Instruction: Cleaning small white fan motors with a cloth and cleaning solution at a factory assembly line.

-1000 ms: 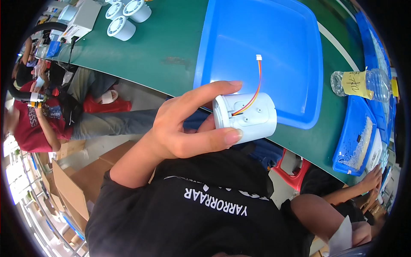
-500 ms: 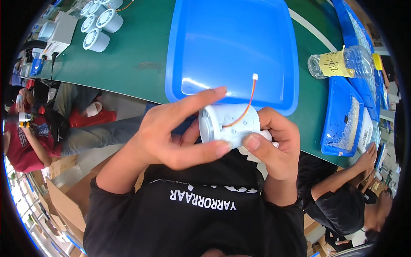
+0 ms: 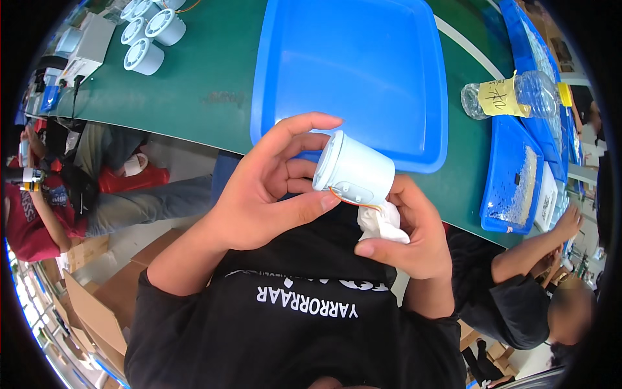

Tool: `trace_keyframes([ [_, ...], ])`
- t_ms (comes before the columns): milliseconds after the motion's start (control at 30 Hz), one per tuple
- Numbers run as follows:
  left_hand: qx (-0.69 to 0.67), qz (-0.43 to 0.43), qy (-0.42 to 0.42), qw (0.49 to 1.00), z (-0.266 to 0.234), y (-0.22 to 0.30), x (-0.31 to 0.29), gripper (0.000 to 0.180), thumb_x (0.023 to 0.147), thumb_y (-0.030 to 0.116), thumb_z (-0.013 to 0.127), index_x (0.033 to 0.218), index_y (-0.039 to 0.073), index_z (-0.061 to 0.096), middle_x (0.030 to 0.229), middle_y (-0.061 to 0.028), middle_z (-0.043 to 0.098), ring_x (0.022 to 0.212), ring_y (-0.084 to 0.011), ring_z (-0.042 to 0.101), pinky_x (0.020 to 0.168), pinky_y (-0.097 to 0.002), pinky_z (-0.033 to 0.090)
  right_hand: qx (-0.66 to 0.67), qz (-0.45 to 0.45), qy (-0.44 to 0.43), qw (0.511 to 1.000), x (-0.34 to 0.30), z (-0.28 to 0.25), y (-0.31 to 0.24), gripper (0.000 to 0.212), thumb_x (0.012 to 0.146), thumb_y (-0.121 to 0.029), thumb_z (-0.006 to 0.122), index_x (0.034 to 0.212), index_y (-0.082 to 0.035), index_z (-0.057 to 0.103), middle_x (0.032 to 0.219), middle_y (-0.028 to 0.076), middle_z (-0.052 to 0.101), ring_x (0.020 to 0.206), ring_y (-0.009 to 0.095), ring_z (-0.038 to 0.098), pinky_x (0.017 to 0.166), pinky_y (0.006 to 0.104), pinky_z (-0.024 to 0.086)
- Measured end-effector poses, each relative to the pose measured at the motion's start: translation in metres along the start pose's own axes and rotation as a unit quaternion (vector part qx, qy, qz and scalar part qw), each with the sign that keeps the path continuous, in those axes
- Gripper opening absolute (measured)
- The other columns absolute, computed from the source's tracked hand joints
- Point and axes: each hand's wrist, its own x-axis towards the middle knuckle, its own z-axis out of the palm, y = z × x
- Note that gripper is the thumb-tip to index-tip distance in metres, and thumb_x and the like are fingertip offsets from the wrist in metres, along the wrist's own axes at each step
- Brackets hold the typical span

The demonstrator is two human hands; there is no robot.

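left hand [image 3: 259, 201]: from here i see it grasping the pale cup-shaped housing [image 3: 357, 172] — centre of frame
right hand [image 3: 421, 236]: clasping a white tissue [image 3: 382, 223] — just below the housing
blue tray [image 3: 350, 71]: upper centre

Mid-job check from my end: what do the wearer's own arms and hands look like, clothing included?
The left hand and right hand are both bare, with no gloves, rings or watch visible. The forearms are uncovered too. The sleeves are short, plain and black, part of a black shirt with white lettering across the chest.
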Motion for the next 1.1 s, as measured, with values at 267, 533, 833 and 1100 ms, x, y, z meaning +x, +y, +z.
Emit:
trace_keyframes([
  [267,0.111,0.084,-0.005,0.990,-0.006,-0.004,-0.002,0.074,0.078,-0.003,0.077,0.143,0.003,0.043,0.129,-0.0112,0.055,0.115,-0.0192,0.062,0.095,-0.0321,0.052,0.089,-0.027,0.251,0.964,0.005,-0.002,-0.008,0.053,0.109,-0.033,0.038,0.139,0.010,0.045,0.129,0.019,0.061,0.120,0.029,0.061,0.104,0.0402,0.046],
  [533,0.140,0.107,-0.019,0.984,-0.005,0.003,-0.011,0.075,0.073,-0.004,0.080,0.139,-0.002,0.046,0.130,-0.0131,0.059,0.119,-0.0210,0.061,0.099,-0.0344,0.051,-0.227,-0.006,0.056,0.972,0.021,0.004,-0.035,0.037,0.105,-0.029,0.052,0.121,0.001,0.064,0.114,0.018,0.069,0.104,0.026,0.068,0.089,0.0344,0.052],
  [833,0.141,0.182,-0.024,0.973,-0.013,-0.007,-0.005,0.073,0.077,-0.004,0.079,0.141,-0.002,0.043,0.138,-0.0177,0.053,0.125,-0.0258,0.059,0.100,-0.0376,0.052,0.226,-0.008,0.121,0.967,0.003,0.020,-0.011,0.071,0.109,-0.050,0.018,0.126,0.007,0.058,0.123,0.018,0.063,0.113,0.025,0.060,0.098,0.0360,0.045],
  [1100,0.256,0.198,-0.040,0.945,-0.015,0.002,-0.007,0.069,0.083,-0.001,0.078,0.142,-0.004,0.043,0.142,-0.0266,0.052,0.124,-0.0299,0.060,0.101,-0.0391,0.052,-0.094,-0.146,0.069,0.982,0.007,0.021,-0.008,0.027,0.100,-0.016,0.061,0.113,0.006,0.061,0.112,0.014,0.059,0.099,0.021,0.058,0.084,0.0299,0.046],
])
